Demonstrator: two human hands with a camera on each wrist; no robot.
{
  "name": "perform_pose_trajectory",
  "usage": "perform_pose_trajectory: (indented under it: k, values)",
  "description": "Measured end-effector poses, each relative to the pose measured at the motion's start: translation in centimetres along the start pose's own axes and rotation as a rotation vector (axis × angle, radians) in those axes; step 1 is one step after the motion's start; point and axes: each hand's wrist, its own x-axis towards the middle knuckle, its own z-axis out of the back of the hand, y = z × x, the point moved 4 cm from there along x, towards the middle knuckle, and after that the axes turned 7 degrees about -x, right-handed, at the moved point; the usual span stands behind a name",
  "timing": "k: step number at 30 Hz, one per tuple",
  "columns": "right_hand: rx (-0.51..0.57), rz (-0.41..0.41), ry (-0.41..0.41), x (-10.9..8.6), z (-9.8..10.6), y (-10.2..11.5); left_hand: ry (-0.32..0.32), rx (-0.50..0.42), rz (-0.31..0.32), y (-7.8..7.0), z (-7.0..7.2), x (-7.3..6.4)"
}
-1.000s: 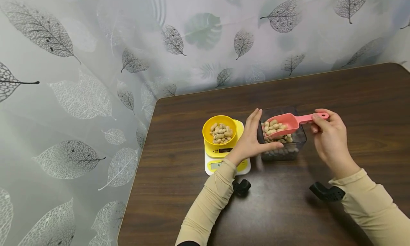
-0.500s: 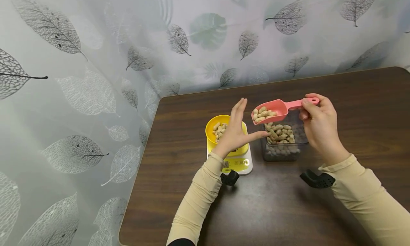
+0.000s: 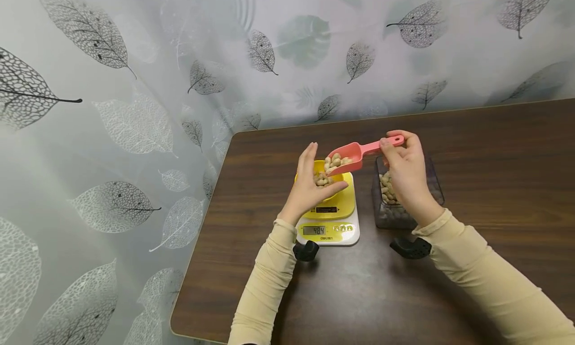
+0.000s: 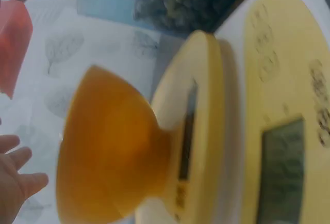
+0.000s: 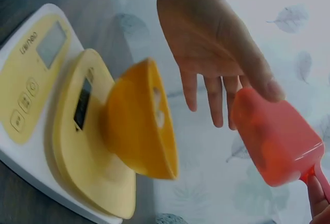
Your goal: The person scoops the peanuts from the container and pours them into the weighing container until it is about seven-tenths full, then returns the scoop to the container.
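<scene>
My right hand (image 3: 408, 177) pinches the handle of a pink scoop (image 3: 352, 153) loaded with unshelled peanuts (image 3: 334, 161). The scoop's lip is over the right side of a yellow bowl (image 3: 333, 195), which has more peanuts in it. That bowl stands on a yellow and white kitchen scale (image 3: 332, 239), whose display reads 48.4. My left hand (image 3: 305, 187) is held over the bowl's left side, fingers straight and thumb spread, holding nothing. In the right wrist view, the left fingers (image 5: 214, 97) hang just beside the scoop (image 5: 276, 141), above the bowl (image 5: 139, 121).
A dark see-through bin (image 3: 386, 217) of peanuts stands right of the scale, partly covered by my right hand. The brown wooden table (image 3: 503, 160) meets a leaf-patterned curtain (image 3: 310, 40) at its back and left edges.
My right hand has lifted the loaded scoop out of the bin and carried it left to the bowl. The left hand has left the bin's side and moved left over the bowl.
</scene>
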Motion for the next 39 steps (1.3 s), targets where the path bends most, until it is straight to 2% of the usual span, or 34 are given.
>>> perform_pose_trajectory:
  k: [4, 7, 10, 13, 17, 28, 34, 39]
  values:
    - [-0.212, 0.015, 0.022, -0.1, -1.1, -0.8, -0.028, 0.023, 0.053, 1.5, 0.4, -0.7]
    - [-0.353, 0.062, 0.048, -0.1, -1.7, -1.2, -0.035, 0.043, 0.097, 2.6, 0.4, -1.2]
    - [-0.441, 0.134, 0.08, -0.1, -2.0, -1.4, -0.031, 0.062, 0.132, 3.4, 0.2, -1.5]
    - [-0.482, 0.198, 0.099, -0.1, -2.2, -1.3, -0.027, 0.063, 0.152, 4.0, 0.0, -1.8]
    - [-0.483, 0.215, 0.095, -0.2, -2.2, -1.1, -0.025, 0.073, 0.154, 4.4, -0.1, -1.9]
    - [-0.467, 0.172, 0.036, -0.2, -1.3, -0.8, -0.029, 0.104, 0.128, 4.4, -0.3, -1.9]
    - [-0.366, 0.17, 0.005, -0.4, -0.2, 0.8, -0.056, 0.139, 0.057, 2.9, -0.3, -1.0]
    - [-0.252, 0.169, -0.046, -0.1, 1.6, 1.8, -0.012, 0.133, 0.005, 1.1, -1.0, -0.1]
